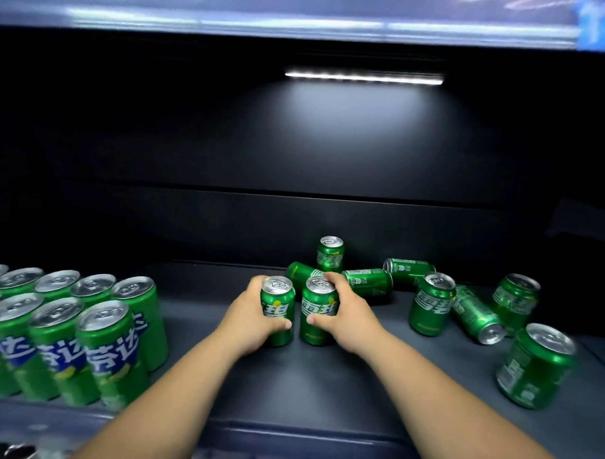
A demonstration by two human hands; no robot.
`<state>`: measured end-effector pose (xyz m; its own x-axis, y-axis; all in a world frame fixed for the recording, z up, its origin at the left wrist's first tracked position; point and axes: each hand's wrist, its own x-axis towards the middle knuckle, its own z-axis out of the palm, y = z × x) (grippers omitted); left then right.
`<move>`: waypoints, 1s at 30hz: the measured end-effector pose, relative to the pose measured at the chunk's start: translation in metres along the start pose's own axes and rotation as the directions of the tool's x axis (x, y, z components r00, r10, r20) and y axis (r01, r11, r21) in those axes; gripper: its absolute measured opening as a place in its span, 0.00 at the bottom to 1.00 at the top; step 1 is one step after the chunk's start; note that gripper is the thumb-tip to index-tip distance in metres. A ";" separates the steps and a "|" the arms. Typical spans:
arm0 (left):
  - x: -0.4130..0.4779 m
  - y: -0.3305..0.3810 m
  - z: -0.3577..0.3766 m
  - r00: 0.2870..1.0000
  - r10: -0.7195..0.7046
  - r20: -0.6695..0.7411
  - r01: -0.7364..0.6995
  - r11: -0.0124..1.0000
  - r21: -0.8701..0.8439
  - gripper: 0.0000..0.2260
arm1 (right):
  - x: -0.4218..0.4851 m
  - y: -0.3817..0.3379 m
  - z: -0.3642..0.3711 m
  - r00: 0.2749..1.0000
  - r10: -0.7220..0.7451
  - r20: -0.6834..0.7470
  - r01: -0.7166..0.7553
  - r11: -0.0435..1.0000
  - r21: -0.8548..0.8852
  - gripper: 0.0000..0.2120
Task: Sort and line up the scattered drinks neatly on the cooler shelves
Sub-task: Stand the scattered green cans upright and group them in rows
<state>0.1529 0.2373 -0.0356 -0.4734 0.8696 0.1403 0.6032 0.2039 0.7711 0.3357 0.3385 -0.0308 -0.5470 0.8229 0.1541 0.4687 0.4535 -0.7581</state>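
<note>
On the dark cooler shelf [323, 384] both hands are at work in the middle. The left hand [248, 316] is wrapped round an upright green Sprite can [278, 297], thumb across its front, and the right hand [347, 316] grips a second upright Sprite can [317, 305] the same way. The two cans stand just beside each other. Behind them a can lying on its side [301, 274] and another lying can [369, 281] rest in front of an upright can at the back [330, 254]. Further right more Sprite cans are scattered: a lying one by the back wall [409, 269], a standing one [432, 304], one on its side [474, 314], a tilted one [514, 298], and a can near the front edge [536, 366]. At the left, green cans with blue labels [111, 353] stand in neat rows. A strip light [364, 76] glows above.
</note>
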 end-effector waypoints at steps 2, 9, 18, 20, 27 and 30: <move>-0.008 -0.002 -0.002 1.000 0.018 0.022 -0.018 1.000 -0.013 0.34 | -0.006 -0.001 0.001 1.000 0.011 0.004 -0.011 1.000 0.021 0.41; -0.033 -0.007 -0.015 0.993 0.072 0.089 -0.069 0.997 -0.036 0.34 | -0.038 -0.012 0.010 0.999 0.037 -0.006 -0.036 0.998 0.048 0.40; -0.066 -0.018 -0.033 0.984 0.142 0.112 -0.139 0.990 -0.029 0.34 | -0.087 -0.031 0.023 0.992 0.118 -0.043 -0.114 0.990 0.089 0.33; -0.074 -0.019 -0.037 0.980 0.160 0.118 -0.158 0.987 -0.028 0.34 | -0.097 -0.032 0.024 0.991 0.121 -0.048 -0.115 0.988 0.107 0.33; -0.102 -0.025 -0.046 0.963 0.242 0.114 -0.241 0.970 -0.023 0.32 | -0.133 -0.037 0.033 0.993 0.106 -0.054 -0.096 0.982 0.163 0.30; -0.105 -0.035 -0.048 0.958 0.245 0.147 -0.244 0.969 -0.031 0.35 | -0.140 -0.042 0.041 0.992 0.082 -0.093 -0.065 0.982 0.180 0.30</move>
<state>0.1503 0.1170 -0.0478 -0.2114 0.9493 0.2327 0.6801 -0.0281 0.7326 0.3640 0.1903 -0.0467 -0.4392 0.8858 0.1497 0.3706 0.3304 -0.8680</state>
